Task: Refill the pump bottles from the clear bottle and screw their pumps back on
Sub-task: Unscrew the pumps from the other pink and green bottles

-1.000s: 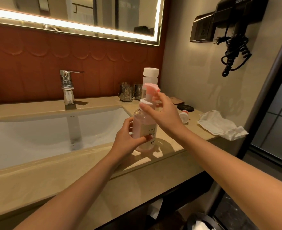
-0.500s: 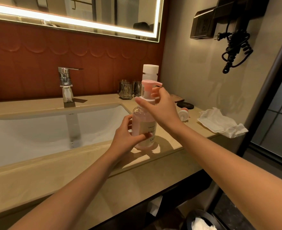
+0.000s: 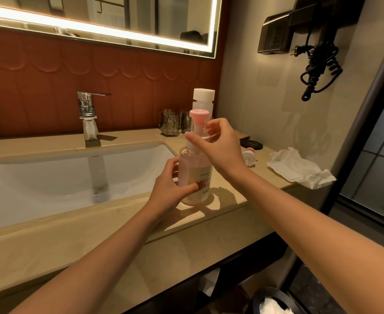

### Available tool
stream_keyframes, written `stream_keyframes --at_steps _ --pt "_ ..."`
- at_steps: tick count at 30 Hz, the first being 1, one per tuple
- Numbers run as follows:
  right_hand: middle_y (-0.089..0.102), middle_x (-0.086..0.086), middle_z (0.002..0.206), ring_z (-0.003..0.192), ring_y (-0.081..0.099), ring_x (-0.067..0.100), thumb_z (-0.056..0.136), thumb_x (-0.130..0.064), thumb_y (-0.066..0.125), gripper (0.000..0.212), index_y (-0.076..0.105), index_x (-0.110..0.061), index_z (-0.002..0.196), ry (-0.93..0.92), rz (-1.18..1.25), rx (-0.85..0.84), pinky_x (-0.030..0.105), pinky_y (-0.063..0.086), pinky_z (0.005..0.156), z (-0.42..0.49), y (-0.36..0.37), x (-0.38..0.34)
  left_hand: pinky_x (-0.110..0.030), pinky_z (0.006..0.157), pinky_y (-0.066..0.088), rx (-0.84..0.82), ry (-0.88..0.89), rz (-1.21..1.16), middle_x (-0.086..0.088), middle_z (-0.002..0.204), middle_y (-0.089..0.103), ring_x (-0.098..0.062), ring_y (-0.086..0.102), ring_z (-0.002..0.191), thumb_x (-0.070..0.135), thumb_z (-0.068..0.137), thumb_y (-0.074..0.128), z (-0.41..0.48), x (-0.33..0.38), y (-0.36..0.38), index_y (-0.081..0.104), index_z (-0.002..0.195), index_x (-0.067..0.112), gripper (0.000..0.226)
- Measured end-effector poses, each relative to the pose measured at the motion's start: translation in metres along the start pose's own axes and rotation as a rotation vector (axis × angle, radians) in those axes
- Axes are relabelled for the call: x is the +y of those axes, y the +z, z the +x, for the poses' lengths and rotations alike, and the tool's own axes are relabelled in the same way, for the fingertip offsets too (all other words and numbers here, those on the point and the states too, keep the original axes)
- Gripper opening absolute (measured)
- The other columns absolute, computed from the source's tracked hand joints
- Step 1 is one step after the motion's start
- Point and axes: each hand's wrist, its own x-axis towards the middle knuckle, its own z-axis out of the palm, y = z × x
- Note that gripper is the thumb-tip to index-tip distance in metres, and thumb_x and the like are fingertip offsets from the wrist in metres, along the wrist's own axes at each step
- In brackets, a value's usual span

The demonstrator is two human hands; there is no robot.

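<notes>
Two hands, head view: both are working on one pump bottle (image 3: pixel 195 175), which is standing upright on the counter (image 3: pixel 118 223), just right of the sink basin (image 3: pixel 50 177) and near the front edge.
Left hand (image 3: pixel 170 191): its grip is wrapping round the lower body of the bottle, with the thumb lying across the label and the fingers going behind. It is bracing the bottle down on the counter.
Right hand (image 3: pixel 220 146): its grip is pinching the white screw collar (image 3: pixel 192 141) at the neck, thumb on the near side and fingers curling round the far side, just under the pink pump head (image 3: pixel 199 114).
Contents: pinkish liquid is showing up to about the shoulder, so this bottle is looking filled.
Step in hand: judging by the two grips, the person is screwing the pump onto this bottle. Whether the collar is seating fully cannot be told.
Clear bottle (image 3: pixel 203 96): it is standing behind the pump bottle with its white cap on, apart from both hands.
Loose pump (image 3: pixel 249 156): it is lying on its side on the counter to the right, between a black round lid (image 3: pixel 252 145) and a crumpled white tissue (image 3: pixel 299 168). Its own bottle is not showing.
Next move: it is calling for the right grip to be turning the collar square to the threads while the left is stopping the body from spinning, until the collar is sitting tight. After that, the loose pump is suggesting a second bottle is waiting.
</notes>
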Motion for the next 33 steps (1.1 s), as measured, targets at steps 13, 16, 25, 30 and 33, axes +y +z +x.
stream_keyframes --at_steps 13,16,25,30,33 --pt "0.05 -0.002 0.118 0.106 0.051 0.015 0.082 -0.051 0.06 0.049 0.047 -0.021 0.118 -0.047 -0.111 -0.003 0.043 0.05 0.089 -0.0074 0.0068 -0.0003 -0.025 0.083 0.049 0.013 -0.014 -0.044 0.012 0.118 0.052 -0.01 0.051 0.109 0.038 0.063 0.082 -0.0022 0.0006 0.002 0.039 0.119 0.042 0.071" --pt "0.052 -0.004 0.11 0.101 0.052 0.015 0.077 -0.045 0.068 0.046 0.05 -0.019 0.111 -0.051 -0.132 0.023 0.042 0.051 0.087 -0.0061 0.0054 -0.0004 -0.025 0.084 0.049 0.019 -0.006 -0.024 0.01 0.121 0.053 -0.01 0.052 0.109 0.037 0.065 0.082 -0.0022 0.0001 0.0022 0.039 0.119 0.041 0.07" --pt "0.049 -0.002 0.129 0.117 0.047 0.017 0.084 -0.052 0.056 0.052 0.042 -0.024 0.127 -0.028 -0.081 -0.082 0.049 0.044 0.096 -0.0064 0.0044 -0.0015 -0.024 0.082 0.05 0.0 -0.004 -0.033 0.018 0.114 0.053 -0.007 0.052 0.107 0.042 0.061 0.082 -0.0001 -0.0032 0.0019 0.039 0.118 0.045 0.071" --pt "0.048 -0.004 0.109 0.102 0.05 0.016 0.075 -0.049 0.069 0.046 0.044 -0.023 0.105 -0.03 -0.158 0.004 0.04 0.051 0.087 -0.0047 0.0036 0.001 -0.015 0.074 0.046 -0.003 -0.001 -0.009 0.019 0.113 0.052 -0.006 0.052 0.105 0.038 0.065 0.081 0.0005 -0.0043 0.0011 0.038 0.115 0.047 0.067" --pt "0.055 -0.001 0.117 0.107 0.051 0.018 0.088 -0.038 0.056 0.034 0.05 -0.021 0.116 -0.048 -0.1 -0.067 0.046 0.046 0.094 -0.0075 0.0054 0.0053 -0.015 0.071 0.045 0.0 -0.004 -0.016 0.027 0.106 0.05 -0.001 0.052 0.101 0.044 0.062 0.081 -0.0003 -0.0019 0.0011 0.037 0.106 0.055 0.064"
